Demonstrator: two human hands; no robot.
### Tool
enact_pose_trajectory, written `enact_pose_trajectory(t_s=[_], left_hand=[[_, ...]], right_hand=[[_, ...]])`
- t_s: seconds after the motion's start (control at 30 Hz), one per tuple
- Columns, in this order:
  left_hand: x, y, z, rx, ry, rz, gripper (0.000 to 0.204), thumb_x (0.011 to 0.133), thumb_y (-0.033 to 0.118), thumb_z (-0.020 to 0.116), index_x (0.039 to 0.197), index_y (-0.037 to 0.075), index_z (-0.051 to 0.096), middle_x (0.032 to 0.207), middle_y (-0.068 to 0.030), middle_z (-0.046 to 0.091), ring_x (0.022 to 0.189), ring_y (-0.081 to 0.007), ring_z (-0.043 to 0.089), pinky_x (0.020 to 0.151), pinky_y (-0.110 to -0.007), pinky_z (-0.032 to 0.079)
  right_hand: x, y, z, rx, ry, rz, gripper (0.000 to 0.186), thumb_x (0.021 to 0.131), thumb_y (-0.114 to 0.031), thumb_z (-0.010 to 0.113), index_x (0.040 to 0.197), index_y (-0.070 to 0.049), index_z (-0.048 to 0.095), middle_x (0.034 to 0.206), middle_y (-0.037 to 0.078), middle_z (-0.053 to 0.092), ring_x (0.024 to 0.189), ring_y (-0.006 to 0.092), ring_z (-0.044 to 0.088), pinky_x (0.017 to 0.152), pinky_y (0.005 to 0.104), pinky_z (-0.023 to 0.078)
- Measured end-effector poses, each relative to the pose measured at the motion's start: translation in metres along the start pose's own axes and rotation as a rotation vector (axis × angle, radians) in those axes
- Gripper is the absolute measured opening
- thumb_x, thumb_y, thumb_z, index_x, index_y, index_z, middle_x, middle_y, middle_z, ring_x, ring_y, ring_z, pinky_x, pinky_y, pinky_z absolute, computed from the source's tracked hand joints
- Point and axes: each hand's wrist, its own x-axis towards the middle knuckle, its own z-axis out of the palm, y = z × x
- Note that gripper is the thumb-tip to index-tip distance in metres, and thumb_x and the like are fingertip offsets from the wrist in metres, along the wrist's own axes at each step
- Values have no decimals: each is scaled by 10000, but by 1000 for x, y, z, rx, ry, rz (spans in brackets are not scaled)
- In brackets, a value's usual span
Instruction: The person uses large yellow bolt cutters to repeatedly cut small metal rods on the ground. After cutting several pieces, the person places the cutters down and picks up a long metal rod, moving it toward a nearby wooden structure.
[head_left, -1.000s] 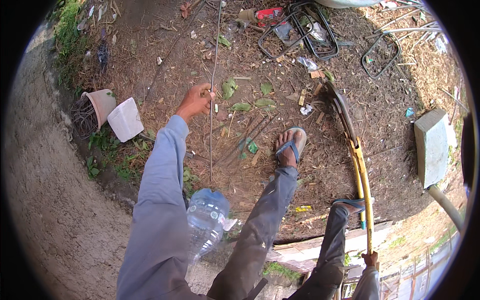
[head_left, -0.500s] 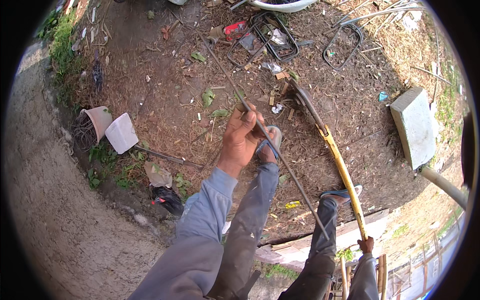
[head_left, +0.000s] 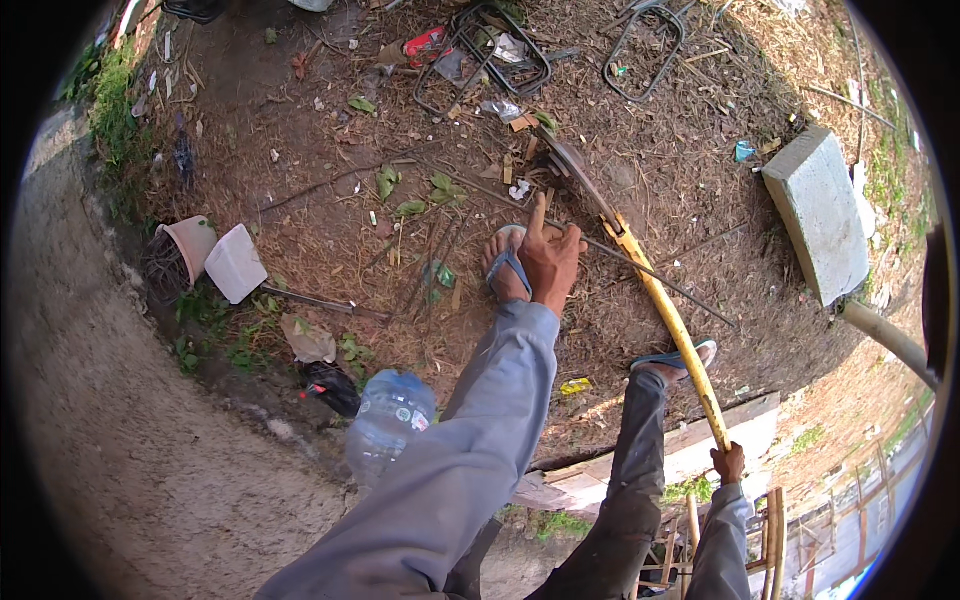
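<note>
My left hand [head_left: 553, 262] is closed round a thin metal rod [head_left: 690, 297], with the index finger stretched out along the far side. The rod slants from the upper left to the lower right and crosses over a yellow tool handle [head_left: 672, 318]. At the lower right my right hand [head_left: 730, 463] grips the near end of that long, slightly bent handle. Its far end joins a dark metal bar and head [head_left: 575, 172] low over the littered ground; I cannot make out the head's exact form. My sandalled feet stand on either side of the rod's near stretch.
A concrete block [head_left: 820, 215] lies at the right. Bent black metal frames [head_left: 500, 50] lie at the far side. On the left are a tilted bucket [head_left: 190, 245] with coiled wire, a white container [head_left: 236, 264] and a clear plastic bottle [head_left: 393, 412], beside a rough concrete strip [head_left: 130, 430].
My left hand has moved right with the rod, which lies flatter and now crosses the yellow handle. Its index finger has stretched out. My right hand keeps its grip. The view has shifted slightly.
</note>
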Motion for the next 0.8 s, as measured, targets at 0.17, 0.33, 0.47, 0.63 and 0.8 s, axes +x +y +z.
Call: enact_pose_trajectory(t_s=[0.17, 0.33, 0.47, 0.63, 0.8], left_hand=[[28, 15, -49, 872, -248, 406, 312, 862, 142, 622, 1153, 42, 673, 998, -156, 725, 818, -269, 721, 756, -353, 560], [68, 49, -83, 1235, -262, 871, 207, 879, 262, 668, 1022, 117, 708, 916, -109, 634, 925, -314, 608, 905, -483, 415], [97, 88, -76, 1173, -369, 813, 291, 936, 339, 613, 1088, 99, 677, 887, -110, 654, 813, -316, 644, 730, -436, 499], [101, 141, -56, 752, -251, 820, 357, 990, 375, 537, 1138, 72, 652, 949, -143, 691, 885, -314, 676, 737, -392, 521], [110, 126, -81, 783, -212, 538, 365, 1021, 334, 454, 1218, 68, 607, 937, -187, 678, 874, -326, 670, 770, -391, 503]], right_hand=[[-4, -9, -7, 64, -75, 27, 385, 648, -250, 702, 934, 8, 689, 897, 235, 694, 898, 408, 657, 808, 476, 498], [-12, -19, -16, 71, -38, 23, 378, 670, -257, 770, 937, -2, 694, 881, 224, 701, 854, 397, 670, 792, 472, 516], [-12, -19, -14, 37, -42, 41, 374, 672, -261, 767, 951, -24, 693, 893, 210, 704, 863, 404, 667, 802, 486, 513], [-12, -17, -11, 87, -33, 3, 388, 660, -249, 763, 952, -5, 690, 887, 221, 701, 860, 412, 666, 801, 491, 513], [-11, -16, -12, 47, -46, -3, 397, 665, -245, 770, 967, 2, 693, 895, 229, 697, 869, 410, 664, 795, 496, 517]])
